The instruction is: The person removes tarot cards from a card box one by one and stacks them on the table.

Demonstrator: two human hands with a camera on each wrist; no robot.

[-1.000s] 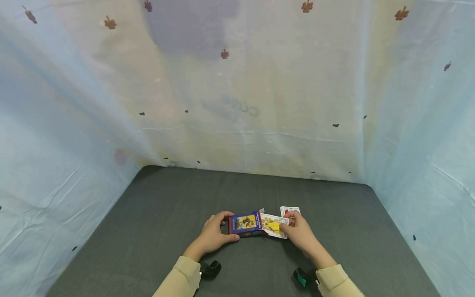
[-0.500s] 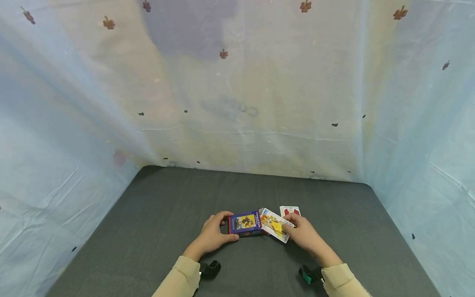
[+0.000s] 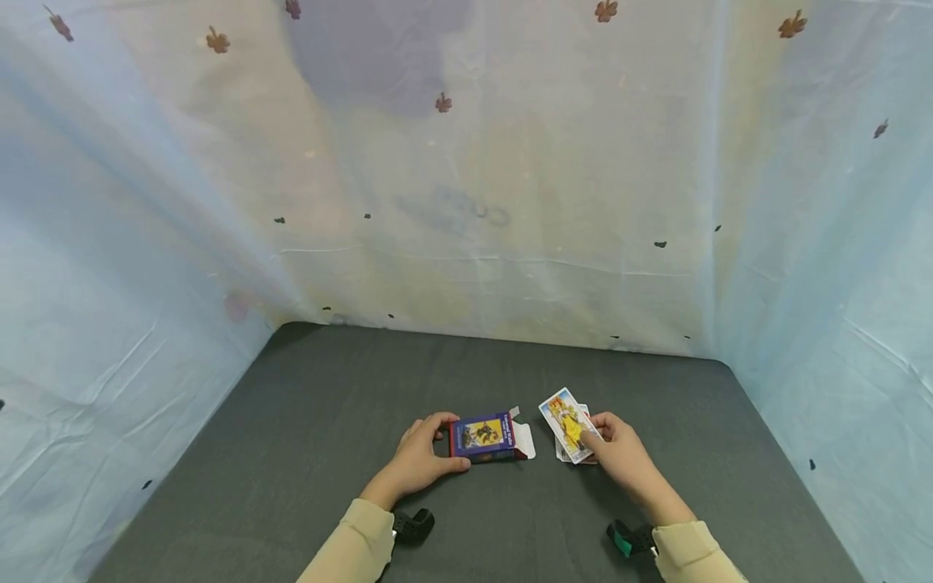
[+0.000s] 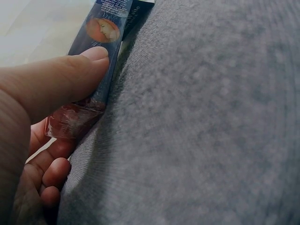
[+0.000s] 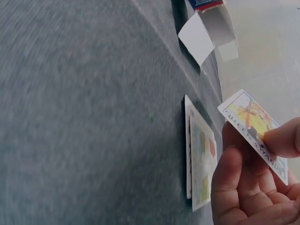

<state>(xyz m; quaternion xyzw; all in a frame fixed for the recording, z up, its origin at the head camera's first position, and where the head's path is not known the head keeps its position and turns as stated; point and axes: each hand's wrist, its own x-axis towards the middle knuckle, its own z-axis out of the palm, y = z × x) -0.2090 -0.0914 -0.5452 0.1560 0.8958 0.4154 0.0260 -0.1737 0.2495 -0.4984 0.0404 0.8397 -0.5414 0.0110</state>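
Note:
My left hand (image 3: 419, 460) grips a purple-blue card box (image 3: 483, 436) by its left end, thumb along the near side, in the head view. The box lies on the table with its white end flap (image 3: 524, 440) folded out to the right. My right hand (image 3: 619, 455) pinches a tarot card (image 3: 568, 423) with a yellow-robed figure, thumb on its face. In the right wrist view the lettering at the edge of this card (image 5: 253, 124) is partly covered by the thumb. Beneath it lies a small stack of cards (image 5: 201, 159), apart from the held card.
The dark grey table (image 3: 350, 389) bears the box and the cards. Pale patterned curtains (image 3: 474, 178) hang behind it and on both sides. A black wrist strap (image 3: 413, 528) is on the left wrist, and another black strap (image 3: 630, 538) with green on the right.
The card has come out of the box's right end and swung right, over the small stack, in my right hand. The left hand and the box have kept their place.

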